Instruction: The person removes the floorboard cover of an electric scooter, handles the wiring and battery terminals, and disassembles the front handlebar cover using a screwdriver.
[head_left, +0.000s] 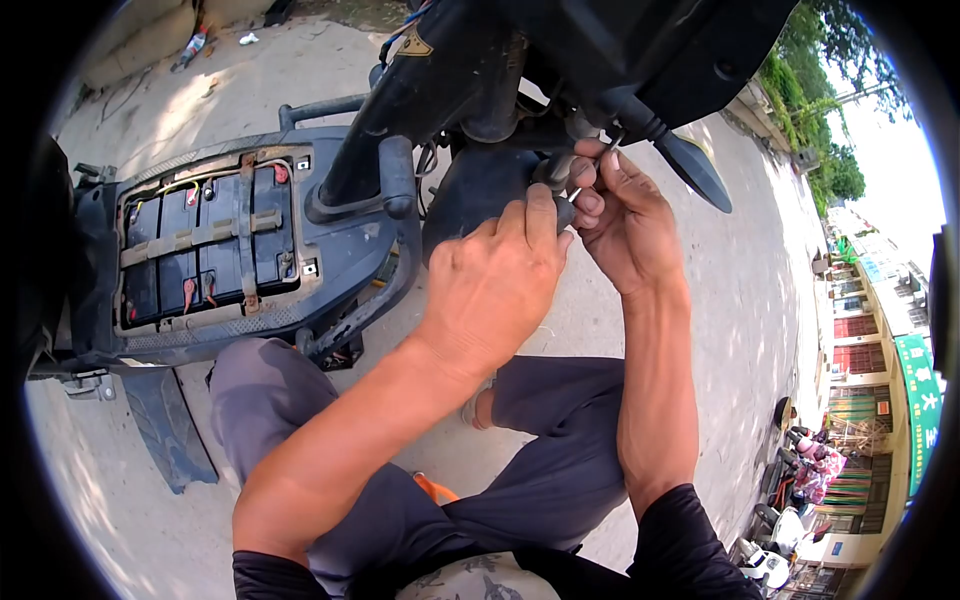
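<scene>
Both my hands meet under the front of a dark electric scooter (345, 160), beside its black front fender (468, 195). My left hand (498, 270) is closed, back of the hand up, with its fingertips around a small dark cylindrical part (565, 212). Close against it, my right hand (635, 225) is pinched, palm turned toward me. A thin pale piece shows between the two hands, but my fingers hide what the right hand grips. Just above the right hand, a dark turn signal (690, 170) sticks out from the front bodywork (650, 65).
On the left, the scooter's footboard lies uncovered, showing several strapped black batteries (165, 245) with red terminal caps. A dark tubular guard (400, 240) stands near my left forearm. Concrete ground (740, 300) surrounds the scooter. Parked two-wheelers (785, 540) and shopfronts are at far right.
</scene>
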